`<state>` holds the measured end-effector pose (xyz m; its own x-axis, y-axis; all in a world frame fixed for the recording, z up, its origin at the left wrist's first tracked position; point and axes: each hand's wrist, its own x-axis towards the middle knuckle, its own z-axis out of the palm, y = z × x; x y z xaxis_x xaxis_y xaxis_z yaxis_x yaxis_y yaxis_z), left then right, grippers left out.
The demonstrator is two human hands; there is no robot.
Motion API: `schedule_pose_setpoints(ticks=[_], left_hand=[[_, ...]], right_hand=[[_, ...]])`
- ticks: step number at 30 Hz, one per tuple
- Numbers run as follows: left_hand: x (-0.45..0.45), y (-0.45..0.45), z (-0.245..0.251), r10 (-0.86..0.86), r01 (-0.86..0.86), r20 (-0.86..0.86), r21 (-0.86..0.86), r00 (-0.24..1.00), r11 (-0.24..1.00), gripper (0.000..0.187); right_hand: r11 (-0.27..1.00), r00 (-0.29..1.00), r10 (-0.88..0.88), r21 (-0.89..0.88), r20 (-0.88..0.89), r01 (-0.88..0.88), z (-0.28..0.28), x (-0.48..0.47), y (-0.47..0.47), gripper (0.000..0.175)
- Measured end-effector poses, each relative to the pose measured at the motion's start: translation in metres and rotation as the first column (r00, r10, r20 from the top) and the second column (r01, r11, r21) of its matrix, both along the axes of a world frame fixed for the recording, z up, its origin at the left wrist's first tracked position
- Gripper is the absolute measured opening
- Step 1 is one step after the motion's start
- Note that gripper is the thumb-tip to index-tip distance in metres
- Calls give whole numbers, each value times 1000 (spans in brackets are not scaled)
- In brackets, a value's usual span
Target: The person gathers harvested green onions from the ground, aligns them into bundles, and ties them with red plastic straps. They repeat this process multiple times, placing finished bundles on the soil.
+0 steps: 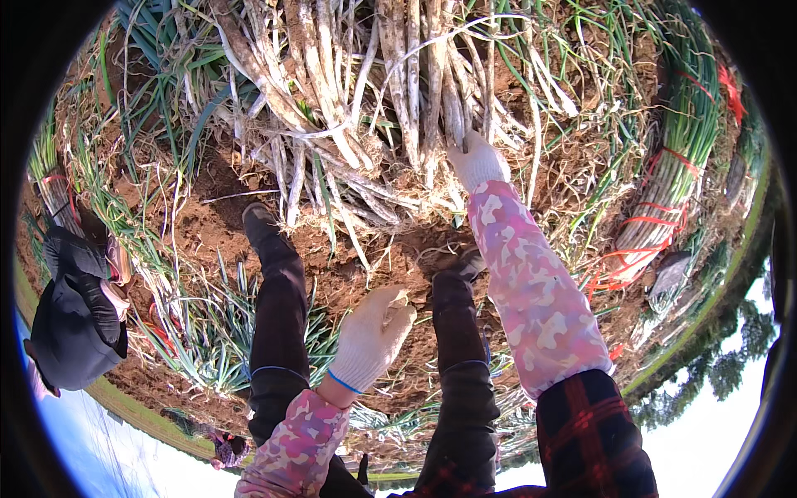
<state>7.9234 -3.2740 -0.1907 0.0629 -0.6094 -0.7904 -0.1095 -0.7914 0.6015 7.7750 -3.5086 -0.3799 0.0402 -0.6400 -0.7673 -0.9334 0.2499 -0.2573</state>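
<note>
Long green onions (324, 68) with soil-stained white stalks and tangled roots lie in a loose pile before me, their root ends towards me. My right hand (478, 160), in a white knitted glove, reaches to the near right part of the pile; its fingers touch a stalk, but whether they grip it is unclear. Below the pile, over bare soil between my legs, hovers my left hand (373, 336) in a like glove with a blue cuff edge. Its fingers are slightly curled, with nothing seen in them.
A big onion bundle (669, 180) tied with red tape lies at the right, a smaller tied bundle (59, 193) at the far left. Loose onions (218, 336) lie beside my left leg. Another person (78, 311) is at the left; one more (229, 449) is farther off.
</note>
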Motion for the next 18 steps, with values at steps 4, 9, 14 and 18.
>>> schedule_pose_setpoints(ticks=[4, 9, 14, 18], left_hand=[[4, -12, -6, 137, -125, -61, 170, 989, 977, 37], [-10, -19, -13, 610, -566, -328, 228, 722, 792, 43], [-17, -24, -9, 707, -601, -408, 375, 577, 706, 50], [-11, -34, -6, 732, -571, -354, 463, 582, 678, 45]], right_hand=[[986, 984, -73, 157, 163, 47, 58, 3, 4, 43], [893, 878, -323, 422, 354, 159, 134, 10, 66, 36], [946, 803, 298, -46, 516, -322, 171, 8, 138, 36], [977, 674, -139, 210, 726, -25, 158, -24, 138, 27]])
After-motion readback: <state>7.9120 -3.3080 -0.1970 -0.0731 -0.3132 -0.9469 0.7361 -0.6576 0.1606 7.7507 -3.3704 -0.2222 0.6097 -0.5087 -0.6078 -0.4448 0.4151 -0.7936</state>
